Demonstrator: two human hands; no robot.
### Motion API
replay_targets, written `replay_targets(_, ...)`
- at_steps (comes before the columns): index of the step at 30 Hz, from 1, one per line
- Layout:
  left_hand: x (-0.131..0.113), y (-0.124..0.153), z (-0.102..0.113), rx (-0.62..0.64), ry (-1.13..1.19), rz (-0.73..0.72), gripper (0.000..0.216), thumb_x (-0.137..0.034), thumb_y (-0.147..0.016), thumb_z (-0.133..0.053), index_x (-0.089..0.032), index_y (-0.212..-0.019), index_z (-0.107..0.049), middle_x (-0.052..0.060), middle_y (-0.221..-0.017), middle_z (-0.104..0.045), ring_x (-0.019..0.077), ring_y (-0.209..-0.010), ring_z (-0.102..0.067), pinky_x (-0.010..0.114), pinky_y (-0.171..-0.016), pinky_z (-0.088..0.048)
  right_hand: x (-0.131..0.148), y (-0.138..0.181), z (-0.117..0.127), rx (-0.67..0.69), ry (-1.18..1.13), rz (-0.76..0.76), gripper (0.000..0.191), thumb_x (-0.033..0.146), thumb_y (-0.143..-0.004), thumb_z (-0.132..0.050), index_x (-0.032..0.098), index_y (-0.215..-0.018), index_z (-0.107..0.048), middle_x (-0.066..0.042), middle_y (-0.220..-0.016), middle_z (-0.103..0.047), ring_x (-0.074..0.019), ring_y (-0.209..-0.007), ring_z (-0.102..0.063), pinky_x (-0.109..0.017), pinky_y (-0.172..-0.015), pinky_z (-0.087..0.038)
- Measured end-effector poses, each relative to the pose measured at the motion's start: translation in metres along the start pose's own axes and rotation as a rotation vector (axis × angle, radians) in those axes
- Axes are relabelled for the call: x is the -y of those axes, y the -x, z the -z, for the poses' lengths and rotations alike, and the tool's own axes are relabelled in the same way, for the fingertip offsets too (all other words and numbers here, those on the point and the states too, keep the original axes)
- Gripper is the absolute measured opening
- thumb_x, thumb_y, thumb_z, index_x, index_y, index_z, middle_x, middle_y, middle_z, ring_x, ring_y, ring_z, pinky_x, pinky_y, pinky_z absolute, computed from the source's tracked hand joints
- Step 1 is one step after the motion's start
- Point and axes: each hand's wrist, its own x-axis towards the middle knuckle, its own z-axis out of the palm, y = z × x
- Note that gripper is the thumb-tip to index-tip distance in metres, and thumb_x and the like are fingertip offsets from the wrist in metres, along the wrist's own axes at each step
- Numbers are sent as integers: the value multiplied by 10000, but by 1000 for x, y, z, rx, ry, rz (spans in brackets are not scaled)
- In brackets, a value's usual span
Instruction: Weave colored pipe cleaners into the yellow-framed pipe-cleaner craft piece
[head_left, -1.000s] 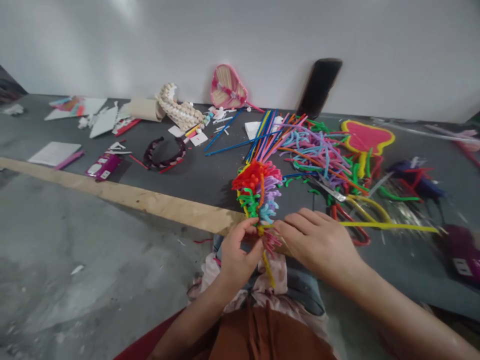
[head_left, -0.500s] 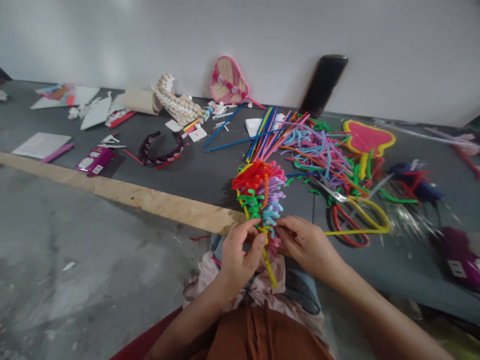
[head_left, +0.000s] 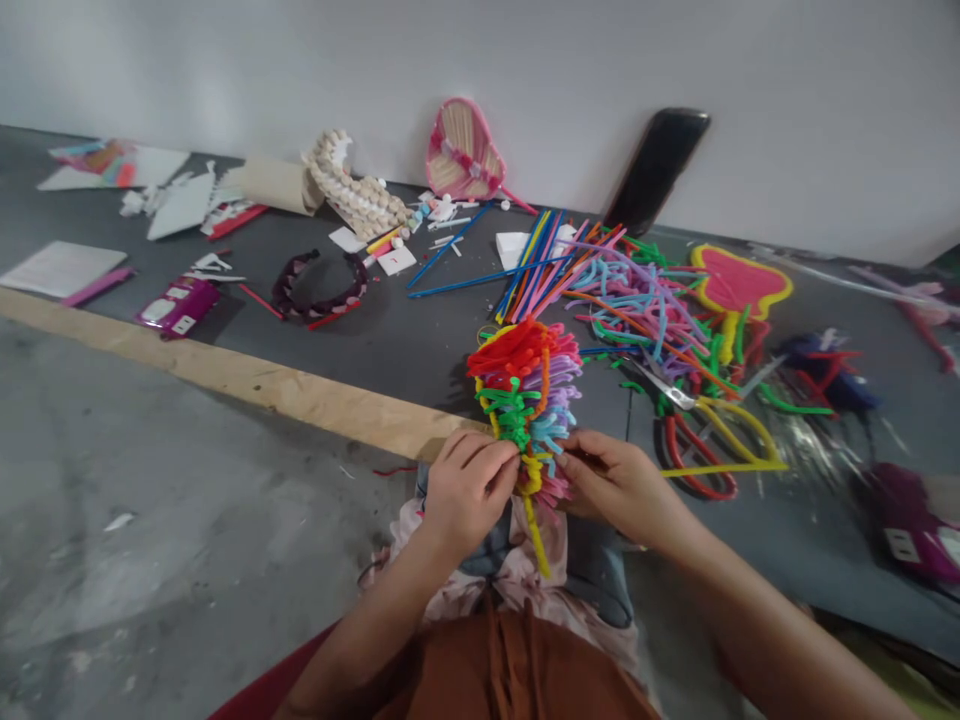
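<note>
A multicoloured, leaf-shaped pipe-cleaner ornament is held over the front edge of the flat grey tabletop, pinched at seven o'clock by the left hand and at four by the right hand. Red, green, purple and blue tufts seem fixed; a long, fuzzy yellow strand, trailing towards three o'clock, appears unwound, its join hidden.
</note>
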Motion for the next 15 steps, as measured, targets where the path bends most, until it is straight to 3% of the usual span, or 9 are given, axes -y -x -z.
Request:
replay_targets(7,2,-1,4,51,-36,-26,120,-173,-891,-576,-207,-883,-690,30,-825,-676,165,-790,-636,289,-720,-534,-1,-10,6,6,202,151,191,284,-883,-529,186,-784,-661,-32,-790,-666,-165,-745,-609,-265,-679,-479)
replay_targets(15,11,1,8,107,-21,-90,178,-208,-929,-532,-225,-892,-705,49,-954,-722,163,-851,-684,266,-745,-556,6,-7,2,-6,220,127,214,283,-893,-505,176,-785,-656,-13,-710,-644,-141,-659,-578,-225,-588,-453)
